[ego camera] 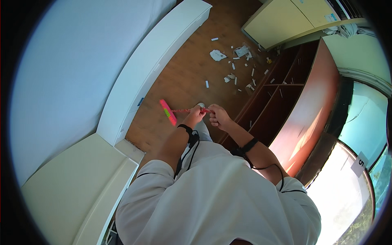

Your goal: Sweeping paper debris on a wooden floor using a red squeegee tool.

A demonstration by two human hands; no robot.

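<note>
A broom with a pink head and a patterned red handle lies across in front of me. My left hand is closed around the handle, on the side nearer the head. Farther along, toward the handle's end, my right hand grips it too. The broom head is over the brown wood-look floor, left of my hands; whether its bristles touch the floor, I cannot tell. Beyond my hands lie scattered white scraps, among them a crumpled white piece and a clear plastic wrapper.
A long white cabinet runs along the left wall. To the right stands a dark reddish wooden shelf unit with small white strips on it. A cream cabinet is at the far right. My shoe shows just beyond my hands.
</note>
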